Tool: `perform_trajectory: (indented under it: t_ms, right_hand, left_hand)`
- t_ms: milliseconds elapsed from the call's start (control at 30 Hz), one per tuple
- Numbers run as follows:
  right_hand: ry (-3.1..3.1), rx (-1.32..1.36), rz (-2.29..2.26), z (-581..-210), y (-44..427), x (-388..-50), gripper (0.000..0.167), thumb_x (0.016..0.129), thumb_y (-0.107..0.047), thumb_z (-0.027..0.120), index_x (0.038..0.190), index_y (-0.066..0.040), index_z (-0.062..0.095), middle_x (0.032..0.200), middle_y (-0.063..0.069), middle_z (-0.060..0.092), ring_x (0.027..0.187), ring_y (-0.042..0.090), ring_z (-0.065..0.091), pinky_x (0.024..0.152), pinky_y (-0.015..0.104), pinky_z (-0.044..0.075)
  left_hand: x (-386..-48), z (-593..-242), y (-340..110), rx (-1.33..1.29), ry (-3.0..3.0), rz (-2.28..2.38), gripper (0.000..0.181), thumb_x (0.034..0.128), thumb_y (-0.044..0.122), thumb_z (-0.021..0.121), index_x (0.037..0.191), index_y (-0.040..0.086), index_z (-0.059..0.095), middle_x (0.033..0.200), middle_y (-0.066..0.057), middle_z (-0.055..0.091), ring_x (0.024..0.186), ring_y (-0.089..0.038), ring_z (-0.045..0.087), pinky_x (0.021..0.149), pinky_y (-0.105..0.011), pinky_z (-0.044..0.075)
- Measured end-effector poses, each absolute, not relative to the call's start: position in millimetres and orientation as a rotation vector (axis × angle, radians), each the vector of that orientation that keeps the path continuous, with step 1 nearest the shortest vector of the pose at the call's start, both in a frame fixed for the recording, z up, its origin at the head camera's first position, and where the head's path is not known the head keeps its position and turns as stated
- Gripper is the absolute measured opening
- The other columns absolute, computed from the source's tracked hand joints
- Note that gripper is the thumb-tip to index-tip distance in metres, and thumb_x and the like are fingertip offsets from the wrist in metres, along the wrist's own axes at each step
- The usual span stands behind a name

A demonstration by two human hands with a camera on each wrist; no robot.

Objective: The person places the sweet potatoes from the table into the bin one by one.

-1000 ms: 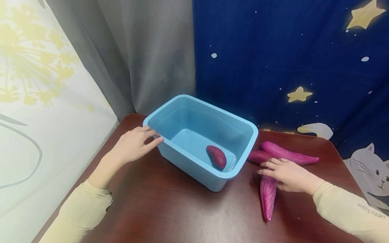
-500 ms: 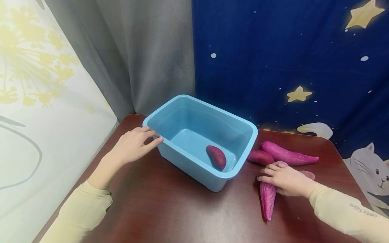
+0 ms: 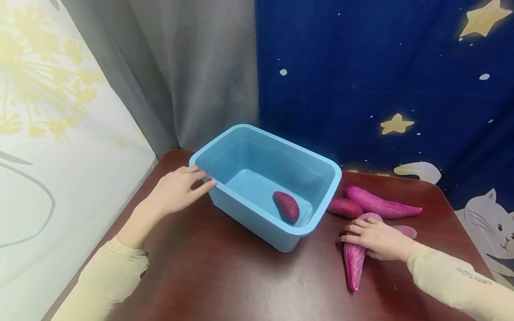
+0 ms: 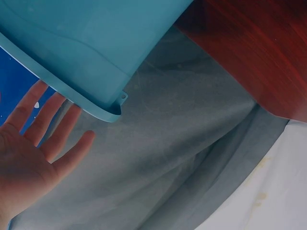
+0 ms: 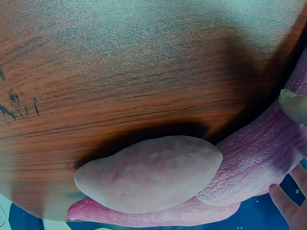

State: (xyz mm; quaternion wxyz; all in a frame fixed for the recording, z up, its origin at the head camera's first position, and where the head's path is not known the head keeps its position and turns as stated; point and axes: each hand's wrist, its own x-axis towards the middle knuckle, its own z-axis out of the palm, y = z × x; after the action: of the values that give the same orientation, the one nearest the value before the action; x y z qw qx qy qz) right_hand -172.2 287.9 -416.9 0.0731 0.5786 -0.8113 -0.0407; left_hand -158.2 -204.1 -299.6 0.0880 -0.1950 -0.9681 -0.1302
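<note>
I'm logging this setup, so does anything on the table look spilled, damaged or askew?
Nothing looks spilled or visibly damaged. Only the blue bin seems slightly askew: it stands upright, but turned at an angle to the back edge of the table.

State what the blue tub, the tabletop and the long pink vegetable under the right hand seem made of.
Blue tub: likely molded plastic, given its even color, smooth walls and soft sheen.
Tabletop: wood or wood-look laminate, glossy, judging by its grain and glare.
Long pink vegetable: wrinkled, fairly matte skin suggests real produce, though a molded imitation is possible.
</note>
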Motion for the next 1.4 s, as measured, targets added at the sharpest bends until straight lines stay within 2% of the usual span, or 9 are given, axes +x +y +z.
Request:
perform_trajectory:
  t_ms: [467,767,1400]
  right_hand:
    - [-2.417,1.740,-0.167,-422.4,290.4,-178.0,0.064,0.046,-0.018,0.084,0.106,-0.020,0.061,0.100,0.005,0.057,0.093,0.026,0.051,0.075,0.047,0.037]
    - [-2.458,1.723,-0.175,-420.3,290.4,-176.4,0.062,0.048,-0.022,0.084,0.105,-0.022,0.062,0.099,0.004,0.058,0.093,0.025,0.051,0.074,0.047,0.039]
    - [-2.507,1.662,-0.011,-401.7,290.5,-172.3,0.065,0.052,-0.024,0.083,0.112,-0.020,0.059,0.105,0.002,0.056,0.096,0.024,0.049,0.076,0.047,0.042]
  left_hand:
    - [-158.5,-299.7,-204.2,-0.585,-2.877,-0.391,0.041,0.0863,0.048,0.047,0.103,0.015,0.065,0.100,-0.002,0.058,0.093,-0.024,0.051,0.065,-0.043,0.044]
    - [-159.2,-301.5,-204.8,-0.584,-2.877,-0.385,0.042,0.0862,0.049,0.046,0.103,0.015,0.065,0.099,-0.002,0.058,0.093,-0.024,0.051,0.065,-0.044,0.044]
    - [-158.8,-300.7,-204.1,-0.584,-2.876,-0.381,0.044,0.0863,0.050,0.045,0.103,0.015,0.065,0.100,-0.003,0.059,0.093,-0.025,0.051,0.065,-0.044,0.044]
